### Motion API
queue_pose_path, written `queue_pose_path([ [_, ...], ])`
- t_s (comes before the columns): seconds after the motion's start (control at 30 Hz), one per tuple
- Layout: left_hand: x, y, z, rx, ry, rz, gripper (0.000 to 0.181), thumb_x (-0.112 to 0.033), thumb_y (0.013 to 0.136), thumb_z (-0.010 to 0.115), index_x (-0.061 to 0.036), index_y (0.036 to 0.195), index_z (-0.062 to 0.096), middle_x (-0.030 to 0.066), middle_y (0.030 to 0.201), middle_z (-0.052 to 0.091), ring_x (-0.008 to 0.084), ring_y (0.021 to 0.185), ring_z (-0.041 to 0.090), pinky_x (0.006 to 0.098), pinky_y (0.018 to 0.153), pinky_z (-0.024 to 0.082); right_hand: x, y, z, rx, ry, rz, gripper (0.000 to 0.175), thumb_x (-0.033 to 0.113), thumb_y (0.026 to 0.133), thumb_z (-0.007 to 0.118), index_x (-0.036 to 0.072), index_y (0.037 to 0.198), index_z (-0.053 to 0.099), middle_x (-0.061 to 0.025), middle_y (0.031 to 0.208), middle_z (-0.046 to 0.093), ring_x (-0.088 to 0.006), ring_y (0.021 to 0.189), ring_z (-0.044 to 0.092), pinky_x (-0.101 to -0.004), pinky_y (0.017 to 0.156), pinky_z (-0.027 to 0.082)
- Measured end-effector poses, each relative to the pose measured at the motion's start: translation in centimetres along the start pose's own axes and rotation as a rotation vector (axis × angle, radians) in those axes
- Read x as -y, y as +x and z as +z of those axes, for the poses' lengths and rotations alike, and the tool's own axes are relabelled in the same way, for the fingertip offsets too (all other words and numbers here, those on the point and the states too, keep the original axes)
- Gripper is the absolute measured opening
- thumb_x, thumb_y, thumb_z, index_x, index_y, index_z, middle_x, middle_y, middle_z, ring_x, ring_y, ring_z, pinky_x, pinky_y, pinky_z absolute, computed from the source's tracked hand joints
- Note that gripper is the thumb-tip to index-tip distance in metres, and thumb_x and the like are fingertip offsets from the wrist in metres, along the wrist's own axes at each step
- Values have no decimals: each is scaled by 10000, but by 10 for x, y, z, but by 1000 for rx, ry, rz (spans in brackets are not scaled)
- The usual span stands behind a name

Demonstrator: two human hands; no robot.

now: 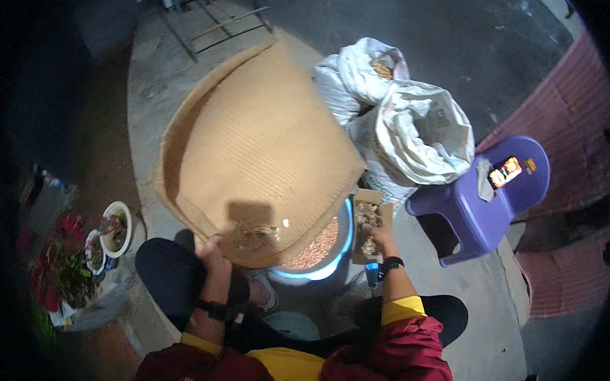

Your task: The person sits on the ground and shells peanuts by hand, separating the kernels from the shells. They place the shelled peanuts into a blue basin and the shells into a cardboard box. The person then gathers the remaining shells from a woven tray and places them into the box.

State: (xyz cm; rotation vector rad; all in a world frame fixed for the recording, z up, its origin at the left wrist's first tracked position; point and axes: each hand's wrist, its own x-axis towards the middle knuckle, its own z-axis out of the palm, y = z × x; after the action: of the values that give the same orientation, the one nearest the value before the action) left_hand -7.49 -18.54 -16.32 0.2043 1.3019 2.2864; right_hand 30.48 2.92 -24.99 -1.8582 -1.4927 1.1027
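My left hand (213, 255) grips the near left rim of a large woven winnowing tray (266, 139). The tray slopes over a blue basin (347, 242), hiding much of it. A little dry chaff (250, 233) lies near the tray's front edge. Reddish shelled nuts, apparently peanuts (313, 248), fill the visible part of the basin. My right hand (381, 234) reaches into an open cardboard box (368, 196) right of the basin. Pale broken shells (367, 247) lie in the box around my fingers. Whether those fingers hold anything is hidden.
Two white woven sacks (370, 67) (412, 139) stand behind the box, the farther one showing pale contents. A purple plastic chair (480, 212) at right bears a lit phone (505, 172) and a cloth. Potted plants (116, 229) stand left; a metal frame (215, 31) is behind.
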Motion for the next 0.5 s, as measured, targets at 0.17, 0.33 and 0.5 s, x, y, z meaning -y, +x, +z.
queue_pose_path([
  [0.17, 2, 2, -5, -111, 80, -54, 680, 102, 659, 469, 18, 1331, 415, 152, 1203, 548, 305, 1017, 575, 381, 822, 504, 70, -35, 23, -255, -189, -475, 192, 88, 832, 620, -5, 999, 635, -218, 994, 624, -387, 928, 581, -443, 825, 463],
  [0.33, 12, 5, -12, -153, 123, -41, 580, 78, 631, 511, 22, 1208, 528, 100, 1084, 597, 244, 951, 581, 322, 790, 496, 149, -106, 98, 68, -283, -886, 321, 197, 856, 633, 15, 1119, 607, -209, 1119, 613, -402, 1025, 550, -448, 907, 429],
  [0.5, 9, 4, -13, -225, 144, -121, 557, 74, 636, 537, 4, 1187, 508, 94, 1089, 581, 273, 977, 579, 351, 815, 494, 164, -146, 141, 441, -669, -698, 593, 457, 884, 550, 48, 1310, 491, -169, 1254, 547, -380, 1139, 494, -455, 994, 367],
])
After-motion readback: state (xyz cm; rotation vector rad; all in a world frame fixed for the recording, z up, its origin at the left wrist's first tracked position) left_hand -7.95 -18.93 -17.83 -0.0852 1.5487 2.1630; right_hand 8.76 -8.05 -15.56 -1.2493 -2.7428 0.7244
